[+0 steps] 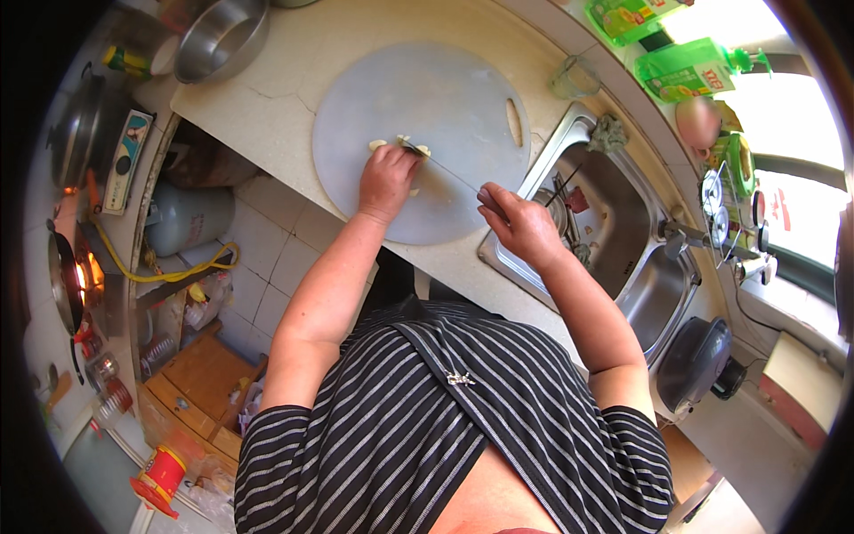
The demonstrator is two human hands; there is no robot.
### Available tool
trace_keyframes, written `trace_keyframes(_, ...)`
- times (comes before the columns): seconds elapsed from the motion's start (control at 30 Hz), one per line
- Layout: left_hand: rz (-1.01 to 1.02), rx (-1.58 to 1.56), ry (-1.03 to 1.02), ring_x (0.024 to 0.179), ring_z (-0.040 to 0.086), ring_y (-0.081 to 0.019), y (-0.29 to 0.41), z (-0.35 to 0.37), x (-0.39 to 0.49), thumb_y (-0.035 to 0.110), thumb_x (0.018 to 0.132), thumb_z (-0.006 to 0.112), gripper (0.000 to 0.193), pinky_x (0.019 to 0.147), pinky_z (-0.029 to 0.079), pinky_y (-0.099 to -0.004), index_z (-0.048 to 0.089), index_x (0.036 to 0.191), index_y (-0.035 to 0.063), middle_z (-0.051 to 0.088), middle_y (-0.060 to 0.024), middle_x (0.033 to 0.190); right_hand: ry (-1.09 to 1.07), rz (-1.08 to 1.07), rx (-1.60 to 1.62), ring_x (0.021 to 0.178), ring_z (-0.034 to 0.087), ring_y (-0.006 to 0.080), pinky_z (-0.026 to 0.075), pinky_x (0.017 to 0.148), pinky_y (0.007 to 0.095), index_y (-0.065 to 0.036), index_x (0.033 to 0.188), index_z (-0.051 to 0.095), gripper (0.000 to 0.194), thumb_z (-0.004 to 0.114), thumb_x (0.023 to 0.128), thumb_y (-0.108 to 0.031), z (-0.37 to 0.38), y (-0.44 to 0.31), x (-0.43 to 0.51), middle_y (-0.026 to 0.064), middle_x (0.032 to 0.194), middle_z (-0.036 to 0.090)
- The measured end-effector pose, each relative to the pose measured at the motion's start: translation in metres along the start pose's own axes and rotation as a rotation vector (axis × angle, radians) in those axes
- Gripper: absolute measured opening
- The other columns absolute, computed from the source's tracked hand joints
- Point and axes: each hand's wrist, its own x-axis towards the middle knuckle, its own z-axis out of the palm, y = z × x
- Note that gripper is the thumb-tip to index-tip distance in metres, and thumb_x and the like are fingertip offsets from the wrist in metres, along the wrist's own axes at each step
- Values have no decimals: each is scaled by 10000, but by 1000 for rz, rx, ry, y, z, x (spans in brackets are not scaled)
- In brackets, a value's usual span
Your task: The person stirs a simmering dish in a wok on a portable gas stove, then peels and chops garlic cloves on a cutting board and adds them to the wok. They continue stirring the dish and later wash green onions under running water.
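Note:
On a round, cloudy plastic cutting board (pixel 427 87) lie several pale slices of food, perhaps garlic (pixel 377 144). My left hand (pixel 387 179) rests low on the board with its fingers bent down beside the slices; whatever is under the fingertips is hidden. My right hand (pixel 527 223) grips the handle of a kitchen knife (pixel 454 174). Seen nearly edge-on, the blade runs towards my left fingertips, its tip end among the slices. A damp brownish patch shows on the board beneath the blade.
Right of the board sits a steel double sink (pixel 617 207) with dishes inside. A drinking glass (pixel 575 77) stands behind it, near green pump bottles (pixel 694 70). Left are a steel basin (pixel 223 40), a lit burner (pixel 87 274) with a pan (pixel 63 277), and a gas cylinder (pixel 193 217).

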Motion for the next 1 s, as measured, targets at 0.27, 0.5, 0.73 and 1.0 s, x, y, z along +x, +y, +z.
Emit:
trace_keyframes(0.27,-223,-108,114,890,603,-277,-26,-23,-5,81,825,666,128,762,512,-353,683,951,86,648,-69,937,3,127,174,904,659,337,533,767,406,-90,1184,554,344,621,903,-275,27,19,4,121,985,697)
trace_keyframes(0.5,-148,-142,-15,880,635,-239,-44,-27,0,73,819,670,137,740,535,-321,688,955,80,661,-61,987,-43,139,167,929,655,351,521,789,398,-63,1183,560,343,629,908,-256,4,11,-8,158,983,689)
trace_keyframes(0.73,-25,-144,-106,893,642,-241,-33,-18,6,76,795,675,114,746,537,-337,680,908,82,668,-43,981,-46,94,178,935,652,352,523,791,409,-66,1169,565,338,627,904,-265,-7,5,-1,152,986,690)
trace_keyframes(1.0,34,-136,-54,876,629,-259,-38,-15,2,95,812,658,98,734,533,-361,657,909,106,652,-37,950,-134,102,166,858,643,378,510,745,428,-59,1107,581,303,613,910,-288,8,4,14,180,907,677)
